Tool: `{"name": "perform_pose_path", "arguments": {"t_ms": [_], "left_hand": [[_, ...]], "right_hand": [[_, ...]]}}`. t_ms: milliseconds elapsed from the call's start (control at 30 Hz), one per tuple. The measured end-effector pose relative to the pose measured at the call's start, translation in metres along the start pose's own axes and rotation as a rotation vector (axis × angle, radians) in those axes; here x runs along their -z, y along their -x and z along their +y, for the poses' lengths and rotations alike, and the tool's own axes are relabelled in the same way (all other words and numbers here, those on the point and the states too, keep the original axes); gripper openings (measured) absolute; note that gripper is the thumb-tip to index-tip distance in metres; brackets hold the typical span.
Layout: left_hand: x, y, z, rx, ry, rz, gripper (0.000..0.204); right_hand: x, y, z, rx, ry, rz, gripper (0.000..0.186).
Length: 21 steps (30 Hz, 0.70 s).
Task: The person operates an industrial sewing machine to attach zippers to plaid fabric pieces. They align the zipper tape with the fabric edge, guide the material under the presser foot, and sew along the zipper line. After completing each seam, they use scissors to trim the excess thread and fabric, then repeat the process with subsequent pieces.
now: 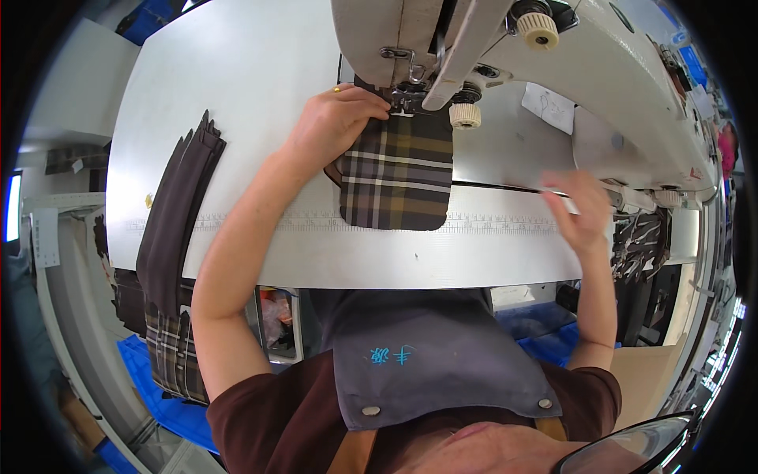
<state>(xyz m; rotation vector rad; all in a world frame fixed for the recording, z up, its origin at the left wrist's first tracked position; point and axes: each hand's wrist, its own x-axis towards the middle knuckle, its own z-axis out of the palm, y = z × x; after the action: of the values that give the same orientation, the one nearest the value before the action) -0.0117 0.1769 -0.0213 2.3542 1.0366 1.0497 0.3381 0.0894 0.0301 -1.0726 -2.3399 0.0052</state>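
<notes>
A white table (213, 87) carries plaid fabric (397, 170) and dark, probably cloth, strips (178, 213).

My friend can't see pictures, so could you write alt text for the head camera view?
A person's left hand rests at the upper left edge of a plaid fabric piece, partly under a sewing machine, while the blurred right hand is apart from it. Dark fabric strips lie on the white table's left.

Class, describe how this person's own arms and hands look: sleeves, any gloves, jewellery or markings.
Short, dark maroon sleeves leave both forearms bare. The left hand is ungloved, with a gold-coloured ring. The right hand is ungloved too, but too blurred to tell about rings. No watch or clear markings show.
</notes>
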Motion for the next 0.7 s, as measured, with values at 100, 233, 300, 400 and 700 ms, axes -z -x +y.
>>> {"name": "perform_pose_path", "arguments": {"t_ms": [100,233,300,400,700], "left_hand": [[-0.007,-0.006,0.005,0.123,-0.053,0.205,0.013],[0.003,-0.01,-0.003,0.124,-0.149,0.011,0.01],[0.003,-0.008,-0.004,0.034,-0.402,-0.114,0.008],[-0.002,-0.001,0.011,-0.176,-0.543,-0.063,0.011],[0.02,0.008,0.04,0.166,-0.201,-0.322,0.006]], "right_hand": [[-0.044,-0.012,-0.026,-0.107,-0.21,0.015,0.017],[-0.057,-0.012,-0.032,-0.169,-0.3,0.021,0.013],[-0.061,-0.008,-0.018,-0.189,-0.323,0.072,0.011],[-0.06,-0.005,-0.017,-0.149,-0.244,0.159,0.01],[-0.034,0.105,-0.105,-0.013,-0.48,0.051,0.019]]}}
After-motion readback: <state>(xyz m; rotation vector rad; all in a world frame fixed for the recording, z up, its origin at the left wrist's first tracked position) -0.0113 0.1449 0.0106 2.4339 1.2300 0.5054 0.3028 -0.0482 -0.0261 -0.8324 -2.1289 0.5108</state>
